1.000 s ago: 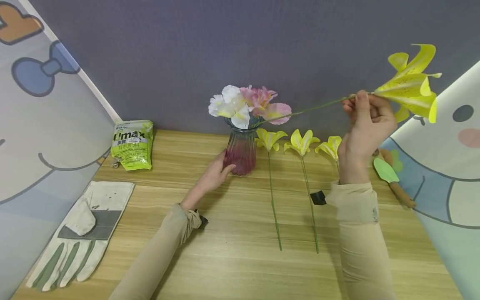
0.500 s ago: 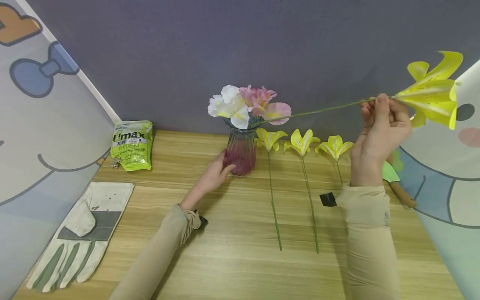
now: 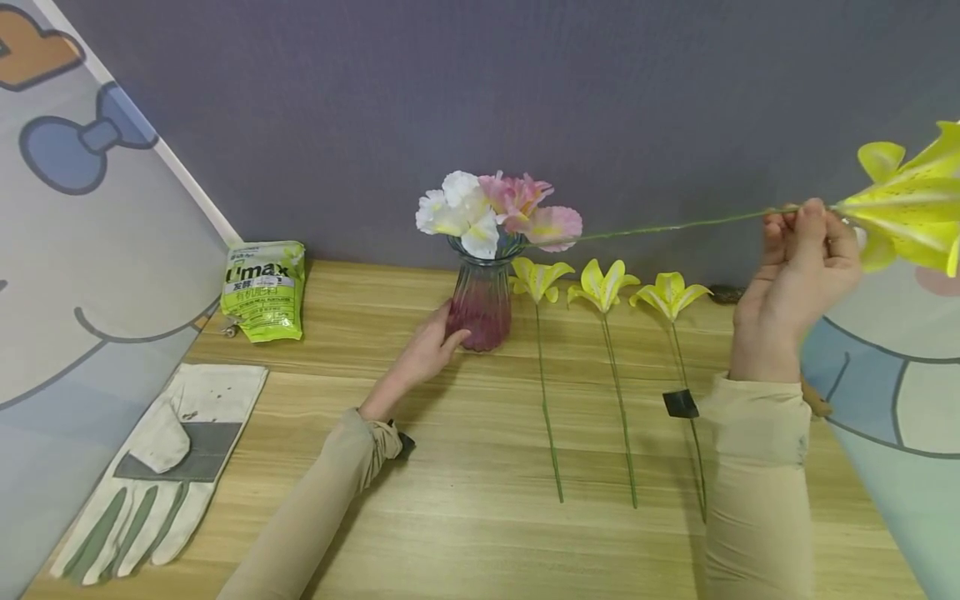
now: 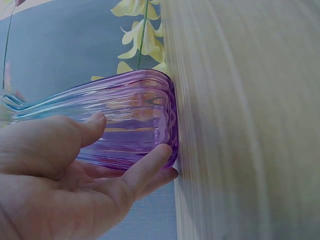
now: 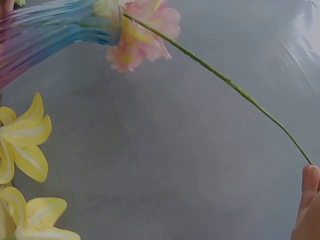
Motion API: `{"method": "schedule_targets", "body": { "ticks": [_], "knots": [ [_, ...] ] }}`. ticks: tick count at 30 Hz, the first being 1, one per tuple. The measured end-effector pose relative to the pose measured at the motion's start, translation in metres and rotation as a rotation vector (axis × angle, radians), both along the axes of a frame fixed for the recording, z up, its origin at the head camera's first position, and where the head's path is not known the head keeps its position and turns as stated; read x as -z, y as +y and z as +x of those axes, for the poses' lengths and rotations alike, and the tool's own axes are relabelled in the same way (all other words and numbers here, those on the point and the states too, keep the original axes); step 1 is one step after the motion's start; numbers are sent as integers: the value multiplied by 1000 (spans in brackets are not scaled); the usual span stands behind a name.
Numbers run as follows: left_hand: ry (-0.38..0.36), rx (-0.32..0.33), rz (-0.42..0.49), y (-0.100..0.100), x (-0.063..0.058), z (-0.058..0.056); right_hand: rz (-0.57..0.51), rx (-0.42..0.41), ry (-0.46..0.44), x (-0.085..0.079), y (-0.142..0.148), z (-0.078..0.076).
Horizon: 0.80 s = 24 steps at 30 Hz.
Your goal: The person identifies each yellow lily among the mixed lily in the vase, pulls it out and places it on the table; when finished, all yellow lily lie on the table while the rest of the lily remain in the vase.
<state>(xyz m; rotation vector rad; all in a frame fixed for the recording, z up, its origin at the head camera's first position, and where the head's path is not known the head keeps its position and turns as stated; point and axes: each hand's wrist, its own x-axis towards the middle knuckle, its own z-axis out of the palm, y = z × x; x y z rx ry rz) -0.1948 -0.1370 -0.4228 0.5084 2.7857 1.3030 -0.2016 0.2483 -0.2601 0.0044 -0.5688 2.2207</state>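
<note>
A ribbed glass vase (image 3: 482, 304), blue above and purple-pink below, stands upright with a white flower (image 3: 461, 212) and a pink flower (image 3: 528, 208) in it. My left hand (image 3: 429, 346) holds its lower part from the left, thumb and fingers on either side of the glass (image 4: 125, 110). Out at the right, my right hand (image 3: 798, 279) pinches the green stem of a yellow lily (image 3: 911, 204) just below the bloom. That stem (image 5: 225, 80) slants across to the vase mouth; whether its tip is inside the rim I cannot tell. The bloom is cut off by the head view's edge.
Three yellow lilies (image 3: 603, 287) lie side by side on the wooden table (image 3: 480, 533), right of the vase. A green fertilizer bag (image 3: 264, 292) and a work glove (image 3: 165, 467) are at left. A brown handle (image 3: 816, 402) shows behind my right sleeve.
My right hand has moved right and slightly down with the lily, drawing its stem's tip toward the vase's right rim. The left hand and vase have stayed put.
</note>
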Motion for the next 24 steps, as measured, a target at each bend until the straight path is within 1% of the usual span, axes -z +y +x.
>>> {"method": "schedule_targets", "body": {
  "ticks": [3,7,8,11,14,15,18,19,21,23,24],
  "knots": [
    [10,5,3,0,1,0,-28,-11,-25,-2,11,1],
    [22,8,18,0,0,1,-24,-9,-56,-5,27,2],
    [35,17,34,-3,7,-3,-14,-11,-60,-5,30,3],
    [42,21,40,-3,8,-3,43,-18,-71,-4,39,5],
    [35,21,40,-2,8,-4,178,-17,-88,1,45,8],
    [20,12,25,0,1,0,239,-12,-101,4,47,9],
    [5,7,19,1,0,-1,407,-26,-153,14,54,12],
    [4,7,18,1,0,-1,465,-39,-183,17,58,13],
    [7,5,14,1,0,0,557,-84,-245,22,65,15],
    [15,0,14,0,1,0,655,-159,-314,26,74,17],
    [15,-2,19,-1,1,1,717,-195,-363,28,79,17]
  ]
}}
